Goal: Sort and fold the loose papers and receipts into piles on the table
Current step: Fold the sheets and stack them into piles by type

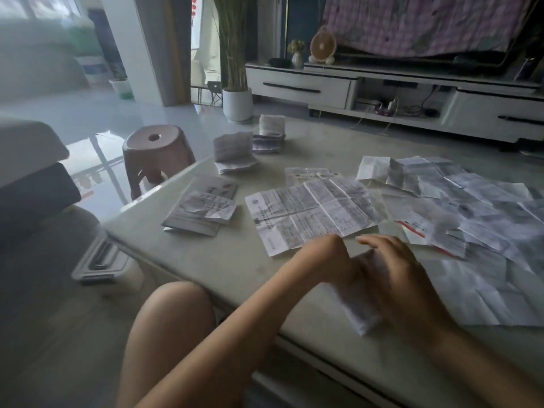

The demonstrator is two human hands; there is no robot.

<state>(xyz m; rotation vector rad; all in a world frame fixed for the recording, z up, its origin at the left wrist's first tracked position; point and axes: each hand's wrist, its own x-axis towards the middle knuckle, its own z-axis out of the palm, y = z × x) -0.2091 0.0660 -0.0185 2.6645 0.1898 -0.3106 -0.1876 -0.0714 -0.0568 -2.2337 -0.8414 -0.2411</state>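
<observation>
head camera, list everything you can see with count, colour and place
table: one, pale grey, fills the middle
large creased sheet: one, white with print, table centre
loose papers: many, white, spread over table's right side
booklet pile: one, grey-white, left of the large sheet
folded piles: about three, white, table's far left corner
folded paper: one, white, near edge, under the hands
stool: one, dusty pink, floor left of table
plant pot: one, white, floor beyond table
TV cabinet: one, white with black handles, far wall
fan: one, orange, on the cabinet
left hand: grips the folded paper's far end
right hand: fingers extended, lies on the folded paper
</observation>
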